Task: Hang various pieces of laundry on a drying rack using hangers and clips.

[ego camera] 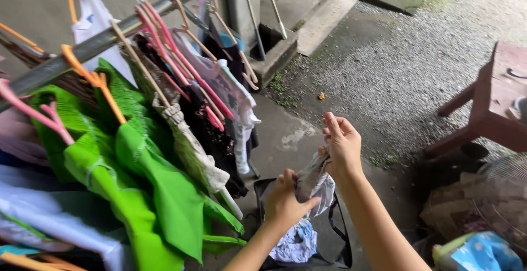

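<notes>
Nearest the camera, at the lower right corner, lies a blue and green bag (475,252), with a wire fan guard (508,188) just above it. At lower left hang white and pale garments, partly cut off by the frame edge.

Both forearms reach in from the bottom edge. The left hand (285,202) is closed on the lower part of a grey-white cloth (318,180), with its forefinger stretched out along the fabric. The right hand (341,144) sits higher and pinches the top of the same cloth between thumb and fingers, so the cloth hangs bunched between the two hands. Straight below them a dark basket (340,246) stands on the floor, holding a heap of white and blue laundry (299,243).

To the left, a metal rail (93,43) slants up across the view. On it hang a bright green shirt (148,194) on an orange hanger (96,79), then a patterned beige garment (189,147), dark clothes and a white piece with print (241,112), on pink and wooden hangers.

On the right, past the hands, a dark red wooden bench (494,106) stands on the concrete floor (395,68), which is rough and speckled. Farther back, a concrete step (324,21) runs beside a post, and thin poles lean against it near a dark opening.
</notes>
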